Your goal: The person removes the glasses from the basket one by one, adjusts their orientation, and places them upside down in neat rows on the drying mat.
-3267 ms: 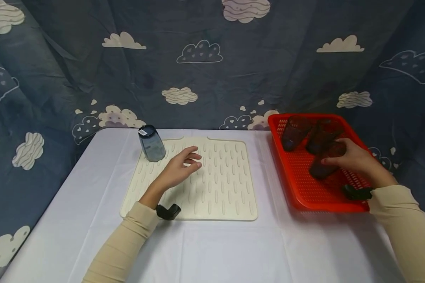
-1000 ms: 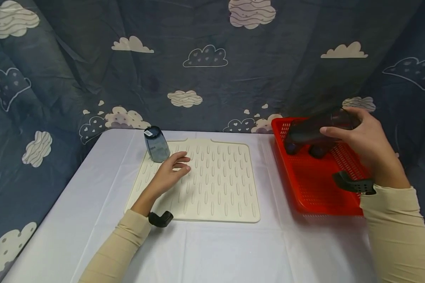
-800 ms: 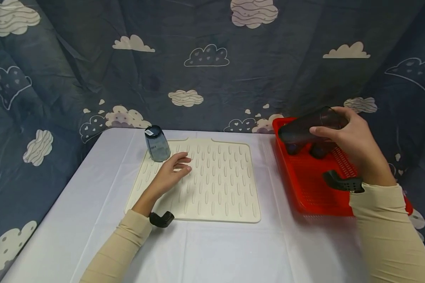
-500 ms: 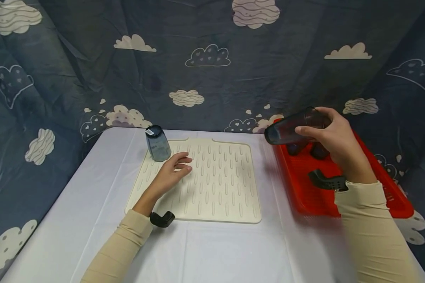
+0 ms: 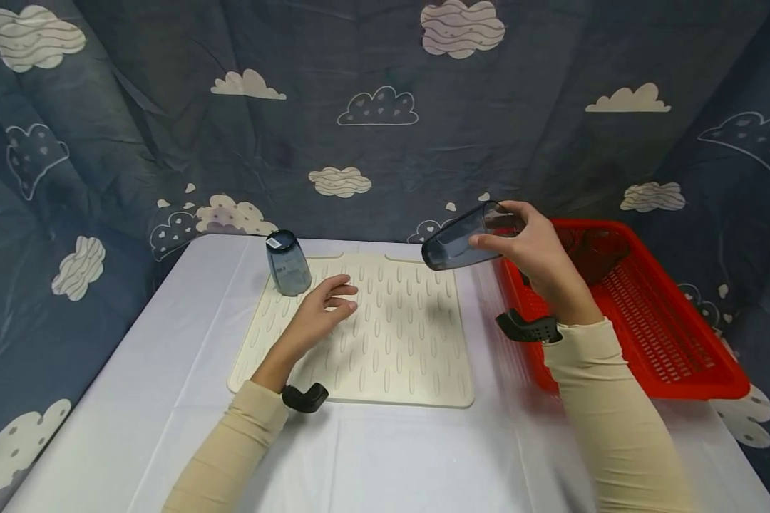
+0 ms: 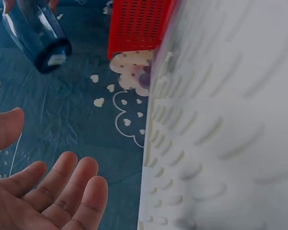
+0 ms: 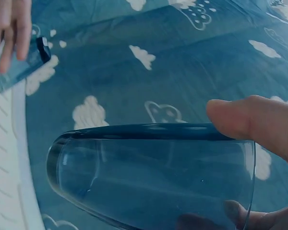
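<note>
My right hand (image 5: 531,246) grips a dark blue see-through tumbler (image 5: 463,236) on its side, in the air above the right edge of the cream ribbed mat (image 5: 398,335). The same tumbler (image 7: 153,177) fills the right wrist view, with my thumb over its wall. My left hand (image 5: 324,306) rests flat on the mat with fingers relaxed, just right of a second blue tumbler (image 5: 287,262) standing upside down at the mat's back left corner. In the left wrist view my open palm (image 6: 43,196) shows, with the held tumbler (image 6: 36,36) above.
A red plastic basket (image 5: 642,313) sits at the table's right, with dark tumblers (image 5: 593,249) at its far end. A white cloth (image 5: 391,456) covers the table. A blue curtain with clouds (image 5: 372,107) hangs close behind.
My right hand lifted a tumbler out of the red basket and carried it left, out over the mat's right edge. My left hand stayed on the mat.
</note>
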`<state>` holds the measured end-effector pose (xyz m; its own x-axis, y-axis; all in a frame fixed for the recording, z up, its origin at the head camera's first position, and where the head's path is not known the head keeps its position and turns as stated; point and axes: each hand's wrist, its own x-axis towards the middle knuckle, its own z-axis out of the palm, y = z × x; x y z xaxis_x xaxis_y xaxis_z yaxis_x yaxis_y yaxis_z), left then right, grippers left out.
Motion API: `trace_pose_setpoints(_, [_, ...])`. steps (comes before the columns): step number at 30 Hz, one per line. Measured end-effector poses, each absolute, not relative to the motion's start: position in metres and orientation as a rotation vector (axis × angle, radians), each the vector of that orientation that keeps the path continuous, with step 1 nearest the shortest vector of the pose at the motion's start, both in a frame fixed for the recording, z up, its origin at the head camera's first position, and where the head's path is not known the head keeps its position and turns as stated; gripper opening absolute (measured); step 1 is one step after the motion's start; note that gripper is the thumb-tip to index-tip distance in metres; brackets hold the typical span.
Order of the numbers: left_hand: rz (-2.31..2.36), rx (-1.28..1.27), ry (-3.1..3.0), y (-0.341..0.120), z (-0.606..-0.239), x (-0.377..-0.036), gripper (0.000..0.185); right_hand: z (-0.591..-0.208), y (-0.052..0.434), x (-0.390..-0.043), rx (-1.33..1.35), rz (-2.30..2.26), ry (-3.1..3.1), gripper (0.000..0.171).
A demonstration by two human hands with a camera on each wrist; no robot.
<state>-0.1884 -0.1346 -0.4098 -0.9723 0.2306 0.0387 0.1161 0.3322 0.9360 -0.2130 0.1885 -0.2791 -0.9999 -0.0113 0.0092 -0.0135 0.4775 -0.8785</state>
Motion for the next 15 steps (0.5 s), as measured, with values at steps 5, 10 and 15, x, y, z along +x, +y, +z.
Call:
trace_pose_setpoints(5, [1.800,0.312,2.430,-0.130,-0.407,-0.191,0.059,-0.294,0.160,-0.223,0.091,1.703,-2.704,0.090])
trace_pose_setpoints(10, [1.834,0.284,2.397,-0.128,-0.406,-0.191,0.060,-0.311,0.142,-0.229,0.097,1.749,-2.742,0.088])
trace_pose_setpoints(15, [1.876,0.272,2.384,-0.130,-0.408,-0.191,0.061,-0.321,0.134,-0.231,0.131,1.785,-2.728,0.086])
